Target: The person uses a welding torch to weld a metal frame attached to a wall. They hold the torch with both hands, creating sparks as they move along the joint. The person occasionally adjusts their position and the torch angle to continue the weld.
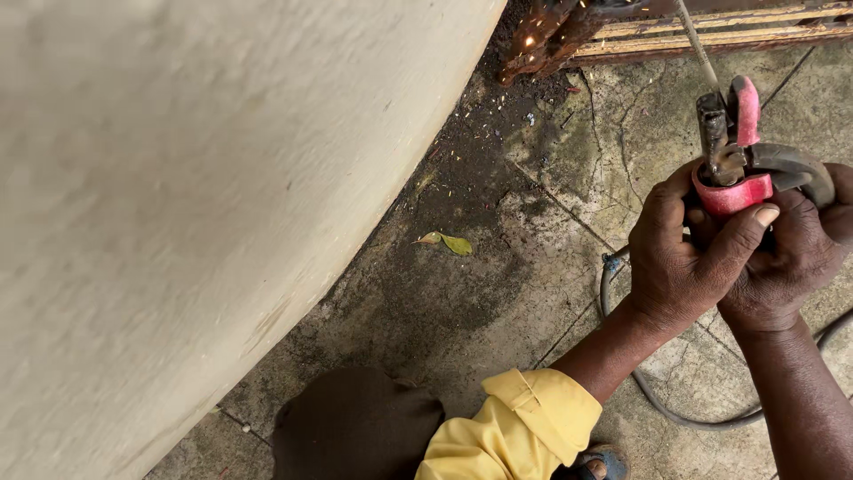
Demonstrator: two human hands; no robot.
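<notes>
— Nearest the lens: pale curved wall (178, 204), blurred, filling the whole left side. Below it, dark trouser knee (355, 427) and rolled yellow sleeve (524, 427).

— And the hands?

— Both up at the right edge, pressed together. Left hand (689, 253) wrapped around the red base of a welding clamp (733, 160), thumb laid across the front of it, fingers curled shut behind. Right hand (795, 253) closed on the same clamp from the other side, knuckles touching the left hand.

— Position of the clamp?

— Held above the floor, upright, red lever and dark metal jaw pointing toward the top edge. Thin grey rod (697, 44) gripped in the jaw, slanting up and left toward the rusty metal frame (711, 27) along the top.

— Anything at the frame's end?

— Dark, burnt-looking metal (542, 36) with a few small orange sparks showing on it. Hard to tell whether the rod tip touches the frame.

— Around the hands?

— Grey cable (675, 409) looping over the cracked, stained concrete floor (498, 302) under the wrists, running off right. Small yellow-green leaf (453, 243) lying on a dark damp patch, well apart from the hands. Tip of a blue sandal (604, 462) at the bottom edge, just beside the sleeve.
</notes>
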